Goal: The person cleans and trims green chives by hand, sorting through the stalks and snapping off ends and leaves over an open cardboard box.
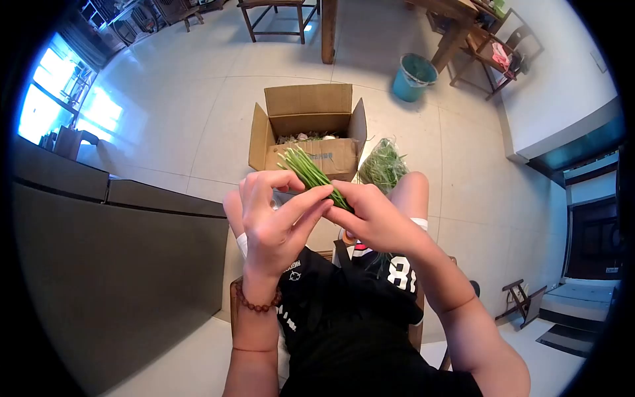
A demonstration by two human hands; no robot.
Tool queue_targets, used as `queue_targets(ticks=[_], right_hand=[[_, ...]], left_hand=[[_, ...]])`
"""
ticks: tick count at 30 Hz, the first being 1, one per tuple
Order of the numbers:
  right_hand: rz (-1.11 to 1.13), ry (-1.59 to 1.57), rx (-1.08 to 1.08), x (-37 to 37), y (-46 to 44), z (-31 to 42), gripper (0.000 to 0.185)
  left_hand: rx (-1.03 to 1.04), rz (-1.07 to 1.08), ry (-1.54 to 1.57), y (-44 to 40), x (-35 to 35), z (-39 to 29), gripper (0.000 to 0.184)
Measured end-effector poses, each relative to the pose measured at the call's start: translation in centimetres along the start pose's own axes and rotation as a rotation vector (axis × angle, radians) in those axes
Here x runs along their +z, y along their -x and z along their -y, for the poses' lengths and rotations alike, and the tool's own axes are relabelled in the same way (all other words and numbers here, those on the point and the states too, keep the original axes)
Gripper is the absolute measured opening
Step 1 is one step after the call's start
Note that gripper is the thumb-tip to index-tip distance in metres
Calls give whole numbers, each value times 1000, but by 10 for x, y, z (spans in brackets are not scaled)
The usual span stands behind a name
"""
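Observation:
A bundle of thin green stalks (307,169) with pale cut ends pointing up and left lies across my hands. My right hand (370,215) is wrapped round the bundle's lower part. With thumb and fingertips pinched together, my left hand (271,215) meets the right fingertips beside the stalks; what the pinch holds, if anything, is too small to make out. Beyond them stands an open cardboard box (307,122) with pale scraps inside. To its right, a clear plastic bag (383,165) of green stalks sits on the floor near my knee.
A teal bucket (413,78) stands on the tiled floor at the upper right, near a wooden table leg (329,33). Wooden chairs are at the top and right. A dark grey cabinet (126,278) fills the left side.

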State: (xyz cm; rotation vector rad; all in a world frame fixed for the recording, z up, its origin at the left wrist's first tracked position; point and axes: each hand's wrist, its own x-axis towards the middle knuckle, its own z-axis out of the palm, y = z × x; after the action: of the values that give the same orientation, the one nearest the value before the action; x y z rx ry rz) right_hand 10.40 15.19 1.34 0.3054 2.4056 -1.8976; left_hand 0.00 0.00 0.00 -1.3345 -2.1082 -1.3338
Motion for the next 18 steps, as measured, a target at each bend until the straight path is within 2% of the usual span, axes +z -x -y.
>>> queue_targets(ticks=[2,3,5,9,12,14,18], right_hand=[[-40,81,-9,0,2,1,26],[-44,27,-42,12,-5,1,26],[-109,136,-95,10,-3,-3,24],[-133,180,-81,7,1,-4,24],[-124,218,-60,2,2,-6,25],[-110,191,8,0,4,-5,26],[-108,179,0,0,2,-6,26]], left_hand=[[41,-11,24,1,3,4,23],[65,27,-21,-4,-12,8,23],[97,86,-51,-4,-10,5,22],[77,91,-47,-2,3,5,18],[-29,55,60,4,11,9,19],[-230,-7,296,5,12,9,14],[-326,-39,393,3,12,13,11]])
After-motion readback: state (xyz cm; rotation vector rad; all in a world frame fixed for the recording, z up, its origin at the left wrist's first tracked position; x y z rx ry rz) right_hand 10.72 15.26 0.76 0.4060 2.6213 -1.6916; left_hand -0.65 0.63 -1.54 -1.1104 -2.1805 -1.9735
